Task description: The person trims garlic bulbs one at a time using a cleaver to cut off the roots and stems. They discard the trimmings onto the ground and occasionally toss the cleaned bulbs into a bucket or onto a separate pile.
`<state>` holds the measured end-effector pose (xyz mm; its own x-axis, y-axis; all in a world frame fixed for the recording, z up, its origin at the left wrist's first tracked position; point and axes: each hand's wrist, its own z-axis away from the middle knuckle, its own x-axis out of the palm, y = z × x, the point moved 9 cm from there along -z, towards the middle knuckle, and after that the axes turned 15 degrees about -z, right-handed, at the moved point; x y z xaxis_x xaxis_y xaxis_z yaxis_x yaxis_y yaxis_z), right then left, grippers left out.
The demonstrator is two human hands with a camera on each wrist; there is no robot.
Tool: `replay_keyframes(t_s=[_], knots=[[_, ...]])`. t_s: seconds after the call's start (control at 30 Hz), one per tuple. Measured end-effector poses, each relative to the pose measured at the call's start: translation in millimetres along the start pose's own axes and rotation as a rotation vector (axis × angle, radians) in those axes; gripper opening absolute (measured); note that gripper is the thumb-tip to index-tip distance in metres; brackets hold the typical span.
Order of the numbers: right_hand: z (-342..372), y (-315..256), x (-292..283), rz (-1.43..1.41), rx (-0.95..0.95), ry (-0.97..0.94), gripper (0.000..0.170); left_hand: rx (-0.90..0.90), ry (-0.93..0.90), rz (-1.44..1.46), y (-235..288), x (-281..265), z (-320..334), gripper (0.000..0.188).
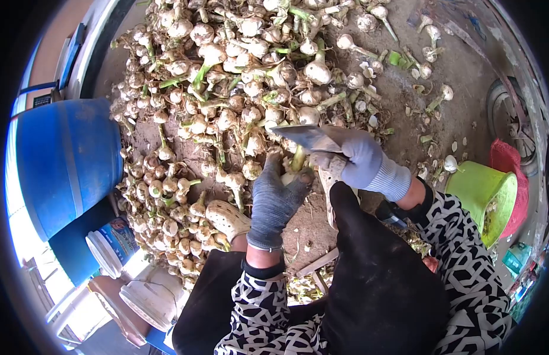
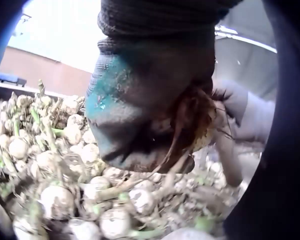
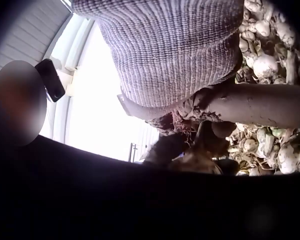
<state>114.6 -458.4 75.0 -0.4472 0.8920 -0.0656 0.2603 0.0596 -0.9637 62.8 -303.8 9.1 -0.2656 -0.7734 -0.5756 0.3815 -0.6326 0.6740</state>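
In the head view the left hand (image 1: 274,201), in a dark grey glove, grips a garlic bulb by its greenish stem (image 1: 298,160). The left wrist view shows its curled fingers round a bulb with roots and dry skin (image 2: 197,120). My right hand (image 1: 363,157), in a light grey glove, holds a knife, whose wide blade (image 1: 307,137) points left above the left hand. The two hands are close together over the near edge of the garlic pile (image 1: 245,77). In the right wrist view the glove cuff (image 3: 175,55) hides most of the fingers.
A smaller heap of trimmed bulbs (image 1: 162,201) lies at the left, beside a blue barrel (image 1: 67,160) and white buckets (image 1: 150,296). At the right stand a lime-green bucket (image 1: 481,195), a red sack (image 1: 511,160) and a wheel (image 1: 511,118). A shoe (image 1: 227,219) is near the left hand.
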Motion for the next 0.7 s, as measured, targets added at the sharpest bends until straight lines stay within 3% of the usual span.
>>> replay_keyframes(t_s=[0.03, 0.07, 0.1, 0.13, 0.17, 0.2, 0.27, 0.33, 0.4, 0.43, 0.5, 0.6, 0.67, 0.7], knots=[[0, 10, 7, -0.127, 0.099, -0.033, 0.011, 0.065, 0.001, 0.246, 5, 6, 0, 0.061], [-2, 22, 15, -0.250, 0.189, -0.071, 0.010, 0.069, 0.014, 0.248, 16, 2, 3, 0.061], [0, 34, 17, -0.248, 0.180, -0.081, 0.010, 0.053, -0.059, 0.596, 33, 0, 10, 0.067], [9, 63, 10, -0.255, 0.306, 0.002, 0.011, 0.036, -0.138, 0.944, 42, 2, 16, 0.074], [12, 77, 5, -0.262, 0.440, 0.088, 0.012, 0.086, -0.251, 1.068, 40, 8, 21, 0.083], [14, 82, 10, -0.264, 0.452, 0.083, 0.012, 0.074, -0.250, 1.074, 30, 15, 22, 0.083], [38, 114, 24, -0.720, 0.881, 0.327, 0.025, 0.174, 0.054, 0.503, 19, 6, 25, 0.081], [33, 102, 34, -0.717, 0.866, 0.257, 0.029, 0.340, 0.317, -0.003, 35, -7, 28, 0.068], [40, 96, 43, -0.809, 1.005, 0.274, 0.022, 0.447, 0.368, -0.124, 40, -8, 29, 0.078], [41, 100, 42, -0.809, 1.004, 0.282, 0.022, 0.451, 0.362, -0.123, 44, -5, 30, 0.078], [49, 109, 45, -0.908, 1.098, 0.318, 0.028, 0.309, 0.210, 0.610, 33, 7, 24, 0.090], [47, 96, 45, -1.081, 1.127, 0.390, 0.028, 0.373, 0.051, 0.523, 44, 14, 29, 0.088], [49, 90, 44, -1.060, 1.172, 0.391, 0.028, 0.323, 0.073, 0.469, 45, 15, 27, 0.090], [46, 94, 37, -0.899, 1.151, 0.332, 0.028, 0.231, 0.045, 0.478, 38, 17, 25, 0.086]])
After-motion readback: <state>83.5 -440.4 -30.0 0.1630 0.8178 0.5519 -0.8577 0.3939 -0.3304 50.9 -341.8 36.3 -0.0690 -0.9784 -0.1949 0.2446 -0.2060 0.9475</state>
